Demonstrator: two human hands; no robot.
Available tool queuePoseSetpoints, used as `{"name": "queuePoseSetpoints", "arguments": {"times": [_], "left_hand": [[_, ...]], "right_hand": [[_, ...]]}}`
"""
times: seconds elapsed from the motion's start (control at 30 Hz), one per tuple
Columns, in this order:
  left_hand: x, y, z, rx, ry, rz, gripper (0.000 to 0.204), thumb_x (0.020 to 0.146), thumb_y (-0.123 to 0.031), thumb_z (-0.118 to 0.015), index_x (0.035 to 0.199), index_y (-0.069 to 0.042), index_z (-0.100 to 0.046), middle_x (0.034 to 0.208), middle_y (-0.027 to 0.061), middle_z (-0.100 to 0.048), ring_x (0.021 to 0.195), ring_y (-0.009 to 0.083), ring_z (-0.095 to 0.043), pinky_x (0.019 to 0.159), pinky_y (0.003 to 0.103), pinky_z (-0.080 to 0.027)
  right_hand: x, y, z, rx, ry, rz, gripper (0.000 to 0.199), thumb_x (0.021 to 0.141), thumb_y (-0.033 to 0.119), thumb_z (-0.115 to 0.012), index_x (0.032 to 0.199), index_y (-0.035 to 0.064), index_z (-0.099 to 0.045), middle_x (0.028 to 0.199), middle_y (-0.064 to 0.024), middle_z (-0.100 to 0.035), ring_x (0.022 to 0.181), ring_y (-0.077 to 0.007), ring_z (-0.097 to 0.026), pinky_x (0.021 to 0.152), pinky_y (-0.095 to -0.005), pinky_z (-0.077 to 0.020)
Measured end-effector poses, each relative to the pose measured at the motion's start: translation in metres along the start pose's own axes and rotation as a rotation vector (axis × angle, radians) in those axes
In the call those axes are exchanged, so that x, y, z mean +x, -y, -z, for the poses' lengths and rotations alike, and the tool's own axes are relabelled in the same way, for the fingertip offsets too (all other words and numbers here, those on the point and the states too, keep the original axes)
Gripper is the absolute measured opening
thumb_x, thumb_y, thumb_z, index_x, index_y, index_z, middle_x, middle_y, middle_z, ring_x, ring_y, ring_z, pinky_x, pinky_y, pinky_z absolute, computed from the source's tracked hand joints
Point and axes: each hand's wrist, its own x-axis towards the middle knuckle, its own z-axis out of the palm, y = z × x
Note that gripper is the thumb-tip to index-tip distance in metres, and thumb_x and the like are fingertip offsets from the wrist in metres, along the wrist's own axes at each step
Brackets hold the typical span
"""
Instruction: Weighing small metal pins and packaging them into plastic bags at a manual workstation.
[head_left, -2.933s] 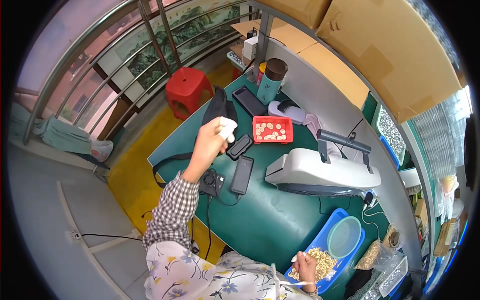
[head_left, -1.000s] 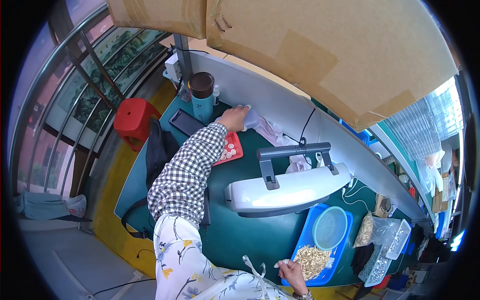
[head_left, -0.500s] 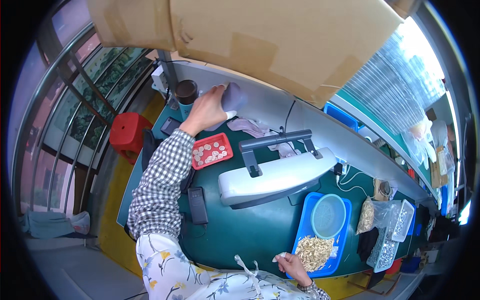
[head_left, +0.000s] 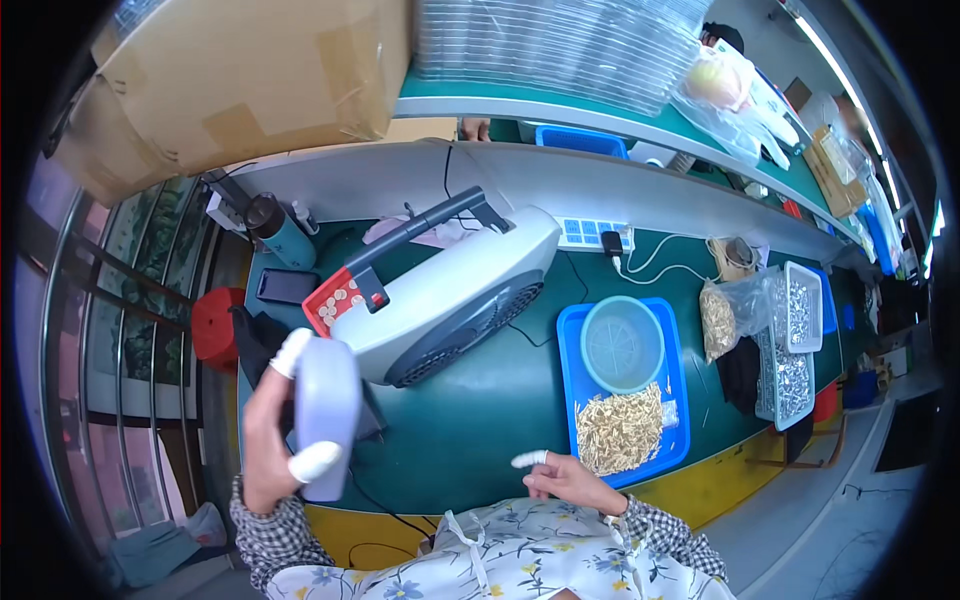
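Note:
My left hand [head_left: 268, 428], in white finger covers, grips a lavender plastic box [head_left: 328, 418] with rounded corners. The box is raised above the left part of the green table, and its contents, if any, are hidden. At the table's front edge is my right hand [head_left: 575, 482], with one white-covered finger stretched out and the others loosely bent. Nothing shows in it. Beside it, a blue tray [head_left: 683, 345] holds a heap of small gold-coloured pieces [head_left: 620, 430] and a pale green round basket [head_left: 622, 343].
A white-and-grey device with a handle [head_left: 460, 290] stands mid-table, partly covering a red tray [head_left: 318, 300] of round pieces. A blue bottle [head_left: 283, 240] and phone [head_left: 287, 286] are back left. Clear bins [head_left: 790, 390] of metal parts stand right. Above runs a shelf [head_left: 500, 104].
My left hand has brought the lavender box back from beside the bottle toward me. The view has turned right; my right hand's covered finger is now stretched out.

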Motion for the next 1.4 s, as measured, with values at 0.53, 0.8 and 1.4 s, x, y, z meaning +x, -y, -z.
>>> {"name": "queuePoseSetpoints", "arguments": {"times": [0.53,0.8,1.4], "left_hand": [[-0.040,0.030,-0.255,-0.297,0.354,0.499,0.077,0.072,-0.032,-0.071,0.130,0.005,-0.037,0.100,0.0162,-0.058,0.087,0.0173,-0.059,0.073,0.030,-0.049],[-0.030,0.013,-0.273,-0.618,0.416,0.578,0.062,0.075,-0.026,-0.067,0.123,0.005,-0.044,0.108,0.0081,-0.056,0.099,0.0140,-0.052,0.086,0.026,-0.041],[-0.037,0.039,-0.244,-0.805,0.367,0.635,0.060,0.079,-0.031,-0.061,0.125,0.003,-0.043,0.112,0.0088,-0.054,0.099,0.0146,-0.054,0.085,0.029,-0.046]], "right_hand": [[-0.026,-0.038,0.006,0.547,-0.159,0.384,0.079,0.082,0.016,-0.065,0.139,-0.0015,-0.013,0.131,-0.0119,-0.039,0.118,-0.0189,-0.043,0.097,-0.0337,-0.0374],[-0.048,-0.047,0.026,0.597,-0.201,0.413,0.076,0.081,0.014,-0.064,0.138,-0.0035,-0.018,0.128,-0.0121,-0.043,0.115,-0.0173,-0.046,0.095,-0.0313,-0.0386],[-0.026,-0.077,0.031,0.588,-0.308,0.392,0.051,0.086,0.026,-0.056,0.124,-0.0049,-0.040,0.111,-0.0106,-0.053,0.097,-0.0162,-0.055,0.083,-0.0298,-0.0449]]}}
